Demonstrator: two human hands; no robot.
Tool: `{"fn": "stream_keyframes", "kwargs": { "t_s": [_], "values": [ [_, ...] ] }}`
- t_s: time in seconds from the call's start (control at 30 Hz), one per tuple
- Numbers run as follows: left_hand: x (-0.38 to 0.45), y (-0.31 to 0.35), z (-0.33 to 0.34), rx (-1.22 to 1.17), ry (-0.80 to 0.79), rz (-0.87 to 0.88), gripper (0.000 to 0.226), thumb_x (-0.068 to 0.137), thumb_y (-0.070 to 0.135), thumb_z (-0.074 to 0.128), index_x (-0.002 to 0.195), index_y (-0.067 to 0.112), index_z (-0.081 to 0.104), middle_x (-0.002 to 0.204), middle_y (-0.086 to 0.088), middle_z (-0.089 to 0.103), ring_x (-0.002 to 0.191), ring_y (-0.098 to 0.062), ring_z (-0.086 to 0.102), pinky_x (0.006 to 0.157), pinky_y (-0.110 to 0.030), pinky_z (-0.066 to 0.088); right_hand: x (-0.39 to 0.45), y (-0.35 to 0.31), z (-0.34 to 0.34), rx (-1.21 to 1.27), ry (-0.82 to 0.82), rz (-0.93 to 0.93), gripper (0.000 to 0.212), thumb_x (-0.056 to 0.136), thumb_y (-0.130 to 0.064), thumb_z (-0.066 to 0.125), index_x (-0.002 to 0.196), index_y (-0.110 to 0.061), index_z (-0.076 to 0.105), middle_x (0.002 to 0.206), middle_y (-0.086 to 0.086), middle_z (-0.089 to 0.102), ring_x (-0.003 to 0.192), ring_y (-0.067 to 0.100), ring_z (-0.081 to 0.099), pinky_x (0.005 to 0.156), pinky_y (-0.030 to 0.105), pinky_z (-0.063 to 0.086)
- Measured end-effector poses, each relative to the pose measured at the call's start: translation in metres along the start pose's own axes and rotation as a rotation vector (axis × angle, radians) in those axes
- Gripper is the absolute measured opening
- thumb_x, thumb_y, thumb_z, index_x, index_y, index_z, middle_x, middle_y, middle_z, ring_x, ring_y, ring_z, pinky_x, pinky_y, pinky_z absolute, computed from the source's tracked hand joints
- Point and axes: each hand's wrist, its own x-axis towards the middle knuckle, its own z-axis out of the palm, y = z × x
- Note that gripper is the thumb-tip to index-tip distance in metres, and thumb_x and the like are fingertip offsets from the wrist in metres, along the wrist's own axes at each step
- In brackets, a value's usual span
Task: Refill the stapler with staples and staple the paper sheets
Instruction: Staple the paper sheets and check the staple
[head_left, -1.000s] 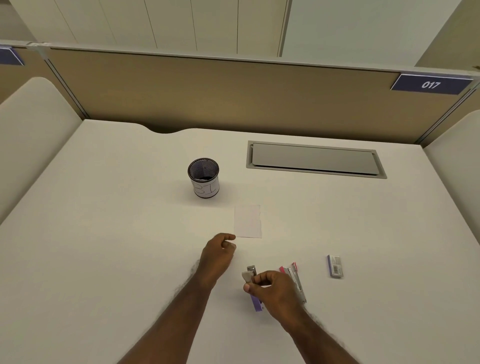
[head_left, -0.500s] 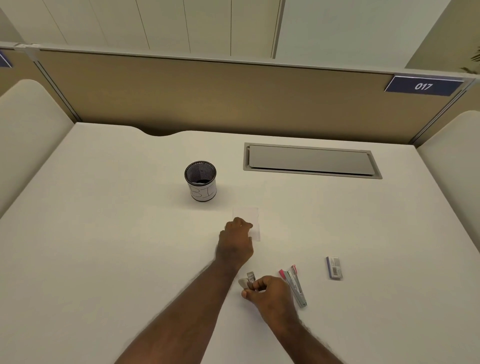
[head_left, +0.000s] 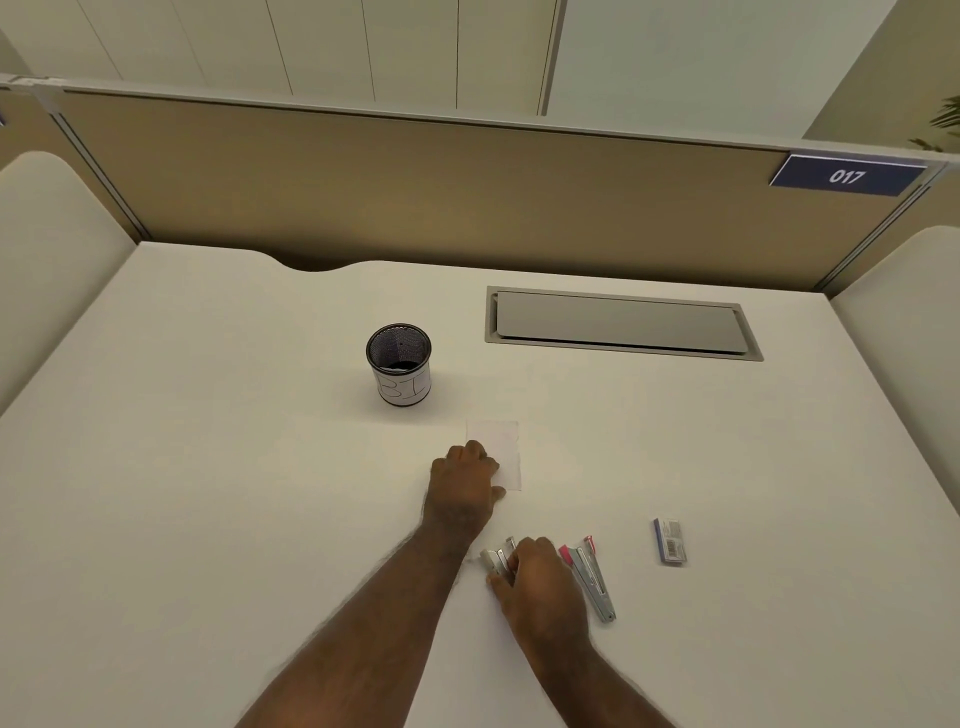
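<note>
A black mesh metal cup with a white paper label (head_left: 399, 365) stands upright on the far middle of the white desk (head_left: 208, 467); something dark lies at its bottom, too unclear to identify. Just near-right of it, the left hand (head_left: 464, 480) rests knuckles-up on the small white paper sheets (head_left: 501, 447), fingers curled on their near-left part. Nearer, the right hand (head_left: 537, 582) grips the small grey stapler (head_left: 496, 558), beside a pink-tipped silver open stapler (head_left: 589, 579) and, farther right, a blue-edged staple box (head_left: 670, 540).

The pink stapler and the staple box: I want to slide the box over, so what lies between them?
Nothing: the head view shows bare desk between the pink stapler and the staple box.
</note>
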Motion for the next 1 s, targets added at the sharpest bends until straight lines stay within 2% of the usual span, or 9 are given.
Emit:
{"fn": "stream_keyframes", "kwargs": {
  "t_s": [0.13,0.3,0.43,0.47,0.53,0.6,0.8,0.9,1.0],
  "values": [
    [0.005,0.0,-0.001,-0.008,-0.009,-0.011,0.033,0.089,0.039,0.062,0.117,0.021,0.065,0.12,0.003,0.053,0.11,-0.02,0.048,0.088,-0.035,0.039,0.003,0.001,0.004,-0.058,-0.022,-0.029,0.035,0.088,-0.048,0.057,0.109,-0.02,0.053,0.109,-0.002,0.055,0.095,0.016,0.057,0.075,0.027,0.048],
    [0.006,-0.001,-0.001,0.052,-0.021,0.023,0.031,0.091,0.04,0.059,0.116,0.022,0.065,0.117,0.002,0.053,0.107,-0.022,0.049,0.085,-0.036,0.039,0.005,0.0,0.006,-0.068,-0.055,-0.022,0.038,0.088,-0.051,0.057,0.111,-0.021,0.05,0.114,-0.002,0.054,0.096,0.013,0.058,0.076,0.024,0.049],
    [0.003,0.003,-0.007,0.192,-0.02,0.12,0.02,0.092,0.034,0.06,0.101,0.018,0.067,0.107,-0.001,0.058,0.094,-0.023,0.055,0.073,-0.034,0.041,0.004,-0.003,0.003,-0.069,-0.027,-0.008,0.047,0.085,-0.063,0.049,0.11,-0.024,0.052,0.112,-0.006,0.055,0.095,0.01,0.058,0.075,0.022,0.049],
    [-0.001,0.005,-0.012,0.26,-0.034,0.154,0.015,0.083,0.031,0.071,0.087,0.017,0.069,0.096,-0.001,0.061,0.082,-0.021,0.058,0.062,-0.031,0.043,0.003,-0.003,0.002,-0.068,0.01,-0.001,0.048,0.084,-0.068,0.045,0.107,-0.026,0.053,0.109,-0.008,0.057,0.093,0.009,0.058,0.072,0.021,0.049],
    [-0.007,0.01,-0.014,0.366,-0.026,0.212,0.025,0.055,0.02,0.089,0.06,0.018,0.065,0.071,0.001,0.061,0.054,-0.016,0.056,0.039,-0.022,0.038,0.001,-0.004,-0.003,-0.059,0.086,0.012,0.05,0.082,-0.072,0.038,0.103,-0.03,0.054,0.103,-0.012,0.059,0.089,0.007,0.058,0.066,0.018,0.046],
    [-0.01,0.011,-0.014,0.412,0.011,0.247,0.03,0.042,0.008,0.088,0.052,0.017,0.061,0.063,0.001,0.058,0.044,-0.015,0.052,0.032,-0.019,0.035,-0.001,-0.003,-0.007,-0.049,0.135,0.008,0.048,0.082,-0.072,0.037,0.102,-0.033,0.056,0.102,-0.015,0.059,0.089,0.006,0.058,0.063,0.018,0.043],
    [-0.011,0.006,-0.013,0.413,0.045,0.337,0.026,0.049,0.008,0.088,0.064,0.015,0.069,0.067,0.0,0.062,0.052,-0.016,0.063,0.036,-0.021,0.043,-0.002,-0.006,-0.018,-0.016,0.161,0.002,0.038,0.085,-0.065,0.038,0.103,-0.036,0.057,0.105,-0.018,0.059,0.09,0.005,0.058,0.062,0.019,0.038],
    [-0.01,0.008,-0.017,0.317,0.016,0.24,0.011,0.08,0.009,0.069,0.089,0.013,0.065,0.084,-0.003,0.064,0.067,-0.019,0.064,0.05,-0.028,0.044,0.001,-0.009,-0.022,0.041,0.15,-0.02,0.033,0.089,-0.06,0.04,0.103,-0.035,0.057,0.107,-0.018,0.059,0.093,0.005,0.059,0.067,0.019,0.043],
    [-0.014,0.008,-0.017,0.116,0.105,0.083,0.003,0.09,0.013,0.058,0.088,0.013,0.061,0.082,-0.004,0.063,0.063,-0.024,0.062,0.051,-0.032,0.044,0.006,-0.012,-0.028,0.136,0.136,-0.01,0.029,0.091,-0.056,0.044,0.104,-0.034,0.057,0.107,-0.02,0.059,0.093,0.005,0.059,0.076,0.019,0.048]
  ]
}}
